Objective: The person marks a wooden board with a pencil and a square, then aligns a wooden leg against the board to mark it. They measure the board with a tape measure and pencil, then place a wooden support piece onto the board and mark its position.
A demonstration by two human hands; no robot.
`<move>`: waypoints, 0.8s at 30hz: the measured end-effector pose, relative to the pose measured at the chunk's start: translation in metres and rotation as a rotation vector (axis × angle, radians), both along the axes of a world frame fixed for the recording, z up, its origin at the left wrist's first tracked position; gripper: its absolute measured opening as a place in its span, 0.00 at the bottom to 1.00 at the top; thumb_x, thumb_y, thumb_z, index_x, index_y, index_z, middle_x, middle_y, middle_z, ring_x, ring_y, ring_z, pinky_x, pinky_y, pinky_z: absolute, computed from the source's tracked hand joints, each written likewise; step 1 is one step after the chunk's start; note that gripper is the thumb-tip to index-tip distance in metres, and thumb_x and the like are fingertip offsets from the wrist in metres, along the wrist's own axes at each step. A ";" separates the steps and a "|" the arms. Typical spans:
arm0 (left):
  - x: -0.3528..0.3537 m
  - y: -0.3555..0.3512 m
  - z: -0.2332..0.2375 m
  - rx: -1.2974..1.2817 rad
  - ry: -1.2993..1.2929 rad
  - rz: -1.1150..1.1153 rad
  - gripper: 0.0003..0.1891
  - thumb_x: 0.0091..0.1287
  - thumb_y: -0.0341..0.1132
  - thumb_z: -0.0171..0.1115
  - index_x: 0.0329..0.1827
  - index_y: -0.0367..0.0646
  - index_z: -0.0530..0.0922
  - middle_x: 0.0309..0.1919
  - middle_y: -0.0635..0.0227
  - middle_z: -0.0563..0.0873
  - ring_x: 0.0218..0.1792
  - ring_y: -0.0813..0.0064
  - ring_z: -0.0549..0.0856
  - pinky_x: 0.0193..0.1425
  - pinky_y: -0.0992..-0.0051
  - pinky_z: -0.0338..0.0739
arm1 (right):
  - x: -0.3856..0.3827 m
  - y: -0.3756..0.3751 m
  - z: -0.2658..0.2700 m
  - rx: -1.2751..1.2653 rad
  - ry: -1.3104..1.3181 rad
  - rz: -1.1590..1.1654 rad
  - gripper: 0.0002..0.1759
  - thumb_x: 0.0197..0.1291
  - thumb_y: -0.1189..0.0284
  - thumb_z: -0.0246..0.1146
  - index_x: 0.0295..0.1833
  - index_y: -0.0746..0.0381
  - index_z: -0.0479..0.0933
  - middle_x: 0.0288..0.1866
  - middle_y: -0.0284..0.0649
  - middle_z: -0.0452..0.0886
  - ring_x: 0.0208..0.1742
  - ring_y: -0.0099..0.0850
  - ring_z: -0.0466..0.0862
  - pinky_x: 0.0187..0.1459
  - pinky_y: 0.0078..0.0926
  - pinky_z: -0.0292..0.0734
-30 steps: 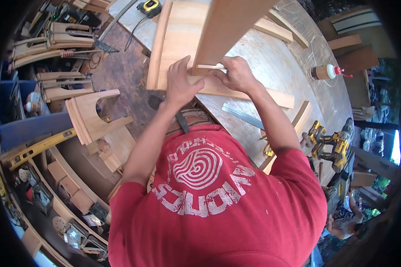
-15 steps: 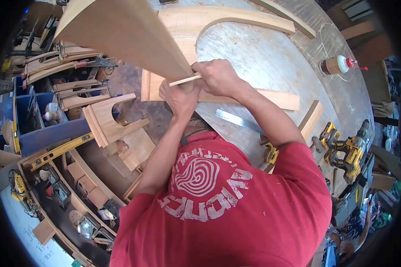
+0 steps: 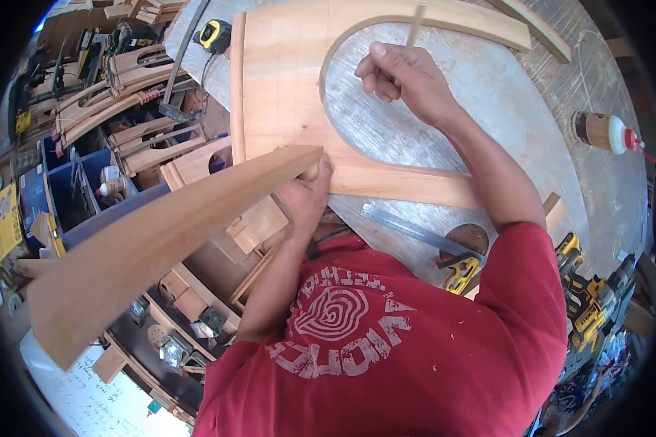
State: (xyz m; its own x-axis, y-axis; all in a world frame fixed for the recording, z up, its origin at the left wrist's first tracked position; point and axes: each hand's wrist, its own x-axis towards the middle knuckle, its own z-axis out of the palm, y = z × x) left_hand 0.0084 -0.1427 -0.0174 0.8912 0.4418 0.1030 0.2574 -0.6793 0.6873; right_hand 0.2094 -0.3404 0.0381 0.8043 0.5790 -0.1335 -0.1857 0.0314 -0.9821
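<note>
My left hand (image 3: pixel 305 195) is closed round the near end of a long, broad wooden board (image 3: pixel 175 233), which slants toward the lower left. My right hand (image 3: pixel 410 79) is raised over the U-shaped cutout of a large wooden panel (image 3: pixel 284 80) on the table. A thin, blurred wooden stick (image 3: pixel 417 28) rises from behind the fingers of that hand, its lower part hidden. Just below the panel a steel ruler (image 3: pixel 415 227) lies on the metal tabletop.
A glue bottle (image 3: pixel 606 133) with a red nozzle stands at the right. Yellow power drills (image 3: pixel 589 306) are at the table's right edge. A tape measure (image 3: pixel 214 35) sits at the upper left. On the left are a blue divided box (image 3: pixel 76 193) and several wooden pieces.
My hands have parted: the right moved up and away with the thin stick. In my left hand, the long board has swung from upper left down to lower left.
</note>
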 end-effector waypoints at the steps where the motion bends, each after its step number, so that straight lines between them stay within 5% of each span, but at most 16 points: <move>1: 0.000 0.002 -0.001 -0.070 0.007 -0.033 0.33 0.60 0.37 0.79 0.64 0.29 0.75 0.54 0.44 0.84 0.57 0.52 0.83 0.66 0.53 0.73 | -0.002 0.004 -0.011 0.039 0.000 -0.049 0.32 0.82 0.48 0.50 0.43 0.65 0.85 0.30 0.34 0.82 0.28 0.23 0.74 0.33 0.24 0.72; 4: 0.002 -0.002 -0.007 -0.011 -0.102 0.045 0.31 0.60 0.38 0.81 0.59 0.25 0.76 0.45 0.47 0.85 0.47 0.51 0.84 0.59 0.55 0.78 | -0.009 0.015 -0.040 0.078 -0.020 -0.167 0.39 0.83 0.42 0.42 0.44 0.65 0.84 0.28 0.34 0.81 0.26 0.21 0.73 0.31 0.22 0.69; 10: -0.003 0.001 -0.011 -0.035 -0.095 0.037 0.35 0.64 0.30 0.77 0.69 0.23 0.69 0.54 0.52 0.83 0.56 0.64 0.83 0.64 0.63 0.77 | -0.010 0.007 -0.030 -0.001 0.104 -0.056 0.44 0.79 0.35 0.38 0.39 0.63 0.81 0.25 0.35 0.77 0.24 0.23 0.75 0.30 0.23 0.70; 16: -0.008 0.002 -0.013 -0.196 -0.037 0.058 0.41 0.65 0.29 0.77 0.75 0.22 0.60 0.58 0.50 0.80 0.58 0.62 0.82 0.64 0.63 0.77 | -0.022 0.022 -0.033 0.026 0.130 0.027 0.43 0.79 0.35 0.39 0.40 0.65 0.79 0.25 0.37 0.79 0.24 0.23 0.77 0.28 0.22 0.71; 18: -0.010 0.008 -0.012 -0.070 -0.022 -0.004 0.42 0.64 0.30 0.77 0.75 0.23 0.60 0.58 0.50 0.80 0.58 0.62 0.82 0.64 0.63 0.78 | -0.023 0.027 -0.033 0.046 0.127 0.045 0.41 0.80 0.37 0.40 0.40 0.66 0.78 0.27 0.38 0.80 0.25 0.23 0.77 0.29 0.21 0.72; 23: 0.005 0.006 0.012 0.186 0.004 -0.012 0.13 0.64 0.39 0.76 0.42 0.40 0.86 0.37 0.63 0.90 0.45 0.63 0.88 0.69 0.56 0.75 | -0.025 0.029 -0.036 0.076 0.116 0.067 0.36 0.82 0.43 0.46 0.42 0.67 0.79 0.31 0.40 0.82 0.26 0.24 0.79 0.31 0.22 0.74; 24: 0.006 0.005 0.012 0.179 0.006 -0.008 0.12 0.64 0.39 0.76 0.42 0.41 0.87 0.37 0.64 0.91 0.45 0.63 0.88 0.69 0.56 0.75 | -0.026 0.030 -0.036 0.087 0.127 0.072 0.33 0.81 0.45 0.50 0.42 0.66 0.80 0.31 0.39 0.83 0.26 0.23 0.79 0.31 0.21 0.74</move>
